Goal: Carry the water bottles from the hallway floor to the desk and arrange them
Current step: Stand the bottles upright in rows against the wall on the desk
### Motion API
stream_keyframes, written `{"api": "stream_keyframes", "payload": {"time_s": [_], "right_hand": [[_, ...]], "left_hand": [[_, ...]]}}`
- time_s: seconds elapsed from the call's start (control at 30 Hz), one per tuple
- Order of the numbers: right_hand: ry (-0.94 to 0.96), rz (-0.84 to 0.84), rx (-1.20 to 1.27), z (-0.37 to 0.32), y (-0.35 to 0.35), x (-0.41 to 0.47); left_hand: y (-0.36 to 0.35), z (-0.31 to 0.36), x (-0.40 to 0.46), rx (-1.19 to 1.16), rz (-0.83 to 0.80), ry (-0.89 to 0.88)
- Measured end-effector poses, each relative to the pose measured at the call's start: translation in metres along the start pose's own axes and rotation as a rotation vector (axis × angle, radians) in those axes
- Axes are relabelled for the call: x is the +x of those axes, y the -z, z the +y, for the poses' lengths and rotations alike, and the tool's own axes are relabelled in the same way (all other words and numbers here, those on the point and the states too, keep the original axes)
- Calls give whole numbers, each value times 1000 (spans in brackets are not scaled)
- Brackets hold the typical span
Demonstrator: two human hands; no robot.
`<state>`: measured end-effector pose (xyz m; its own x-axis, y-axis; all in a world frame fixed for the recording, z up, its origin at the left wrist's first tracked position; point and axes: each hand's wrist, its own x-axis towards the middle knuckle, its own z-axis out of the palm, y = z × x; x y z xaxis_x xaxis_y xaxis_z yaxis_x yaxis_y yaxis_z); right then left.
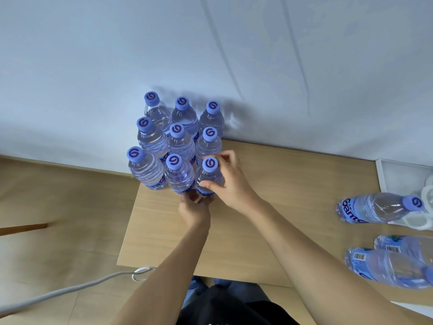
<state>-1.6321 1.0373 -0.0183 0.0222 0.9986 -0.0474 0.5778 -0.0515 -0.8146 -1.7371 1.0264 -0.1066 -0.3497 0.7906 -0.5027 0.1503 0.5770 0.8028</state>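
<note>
A pale wall (93,66) backs the wooden desk (293,195). Nine upright water bottles (180,118) stand in a three-by-three block at its far left corner. Both hands grip the near-right bottle (209,175): the right hand (230,181) wraps its shoulder, the left hand (194,207) its base.

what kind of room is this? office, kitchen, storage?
Likely an office or study corner, though that's a guess. A light wood desk stands against a plain white wall, a grey cable trails off its near edge, and the floor is wood-look. Nothing kitchen-like shows.
</note>
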Motion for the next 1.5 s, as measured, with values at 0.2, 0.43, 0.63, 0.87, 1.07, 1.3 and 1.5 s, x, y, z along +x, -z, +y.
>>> {"api": "stream_keyframes", "payload": {"time_s": [0.2, 0.43, 0.63, 0.87, 1.07, 1.3, 1.5], "right_hand": [[-10, -14, 7, 3, -1, -2], [-60, 43, 77, 2, -4, -12], [-130, 173, 134, 2, -1, -40], [-193, 437, 159, -2, 19, -96], [-262, 667, 142, 2, 56, -162], [-300, 862, 120, 13, 117, -229], [-307, 924, 113, 37, 174, -269]], "left_hand": [[1, 1, -4, 0, -22, -13], [15, -3, -13, 49, -134, -29], [38, -8, -30, 124, -304, -100], [45, 5, -72, 182, -623, -284], [27, 12, -124, 288, -843, -490], [-8, 7, -192, 349, -1010, -562], [-52, 3, -244, 385, -1057, -587]]}}
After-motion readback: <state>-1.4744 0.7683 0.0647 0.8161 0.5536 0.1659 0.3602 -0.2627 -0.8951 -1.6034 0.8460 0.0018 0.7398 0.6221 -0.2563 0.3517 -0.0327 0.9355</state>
